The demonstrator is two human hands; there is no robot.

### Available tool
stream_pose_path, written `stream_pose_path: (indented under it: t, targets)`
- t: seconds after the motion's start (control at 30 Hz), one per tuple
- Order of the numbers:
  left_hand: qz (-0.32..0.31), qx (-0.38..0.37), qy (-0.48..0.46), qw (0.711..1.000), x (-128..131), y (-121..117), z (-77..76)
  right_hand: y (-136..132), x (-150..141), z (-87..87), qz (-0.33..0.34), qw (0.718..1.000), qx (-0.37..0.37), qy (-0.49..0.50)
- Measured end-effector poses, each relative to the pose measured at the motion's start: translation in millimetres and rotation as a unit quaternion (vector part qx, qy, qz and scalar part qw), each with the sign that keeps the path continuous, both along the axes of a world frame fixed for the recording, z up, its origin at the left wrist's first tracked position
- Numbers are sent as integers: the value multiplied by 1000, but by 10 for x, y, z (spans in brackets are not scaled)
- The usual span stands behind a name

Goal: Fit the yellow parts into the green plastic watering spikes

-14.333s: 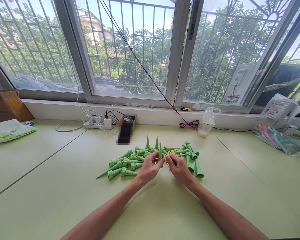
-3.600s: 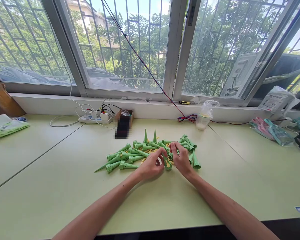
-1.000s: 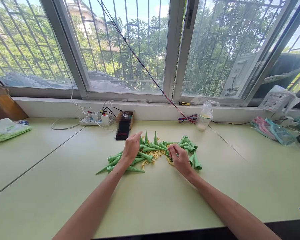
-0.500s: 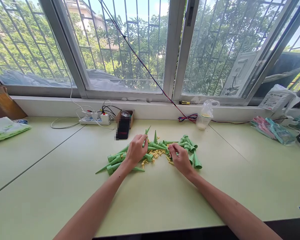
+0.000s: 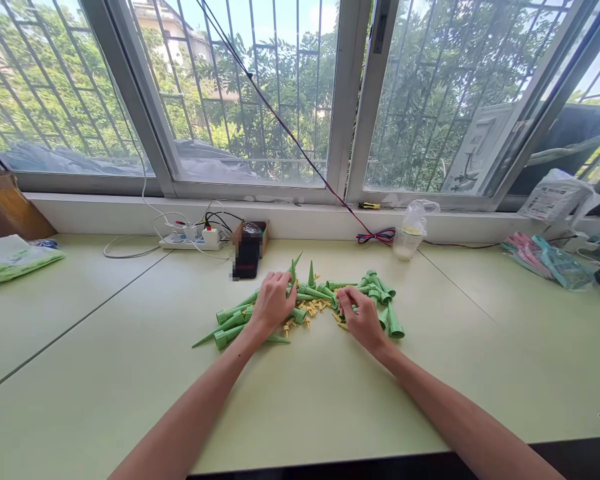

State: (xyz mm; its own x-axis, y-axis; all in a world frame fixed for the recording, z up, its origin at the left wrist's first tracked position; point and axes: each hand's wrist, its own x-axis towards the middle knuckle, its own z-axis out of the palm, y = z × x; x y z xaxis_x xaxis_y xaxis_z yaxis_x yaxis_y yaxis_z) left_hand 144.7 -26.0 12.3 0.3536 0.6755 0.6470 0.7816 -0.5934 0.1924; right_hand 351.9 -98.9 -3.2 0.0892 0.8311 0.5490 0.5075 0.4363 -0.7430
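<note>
Hollow green plastic spikes (image 5: 230, 319) with ribbed collars lie in a loose pile on the table. My left hand (image 5: 273, 300) rests over the left part of the pile. Its fingers are curled at an upright green spike (image 5: 293, 272), closed on its lower part. Another spike (image 5: 311, 275) points upward just to the right. Small yellow plastic pieces (image 5: 313, 308) are scattered between my hands. My right hand (image 5: 360, 310) is closed in a pinch over the right side of the pile; whatever is between its fingertips is too small to make out. More green spikes (image 5: 394, 320) lie beside it.
Behind the pile are a phone (image 5: 246, 259) leaning on a small box (image 5: 263, 233) and a power strip (image 5: 190, 241) with cables. A bagged plastic cup (image 5: 409, 241) stands at the back right, near bundled wires (image 5: 377, 235). Plastic packets (image 5: 545, 260) lie far right.
My left hand's fingers have dropped slightly, showing more of the upright spike beside them. My right hand stays in nearly the same place, still pinched.
</note>
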Motion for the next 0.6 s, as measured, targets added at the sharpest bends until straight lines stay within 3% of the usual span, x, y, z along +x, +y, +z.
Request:
stream_pose_path:
  t: [0.23,0.6]
  targets:
    - [48,-24,12,998,-119,142,-61,3,4,-1,3,1000,-4,3]
    - [26,-86,25,996,-141,190,-139,4,10,-17,10,1000,-7,7]
